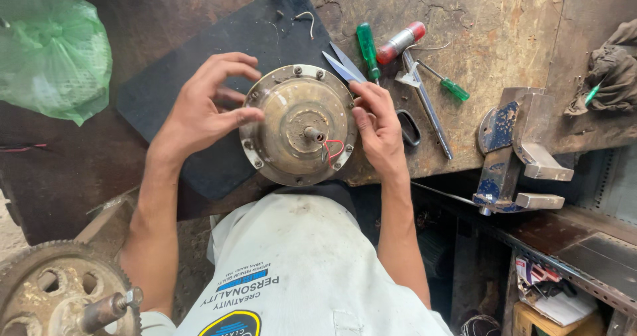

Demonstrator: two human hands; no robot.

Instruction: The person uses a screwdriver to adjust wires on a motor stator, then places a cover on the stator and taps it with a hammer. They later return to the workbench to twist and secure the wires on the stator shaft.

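A round, dirty metal motor housing (292, 110) with rim bolts lies flat on a dark mat (199, 64) at the bench's front edge. A short shaft (313, 135) sticks up from its centre, with red and white wires (334, 150) coming out beside it. My left hand (206, 107) grips the housing's left rim, thumb on its top face. My right hand (378, 127) holds the right rim, fingers pressed on the edge. Scissors (345, 64) lie just behind the housing, partly under my right hand.
A green-handled screwdriver (367, 47), a red-handled tool (400, 42), a small green screwdriver (446, 82) and a metal rod lie at the back right. A blue bench vise (514, 150) stands on the right. A green plastic bag (53, 51) and a toothed gear wheel (53, 293) sit on the left.
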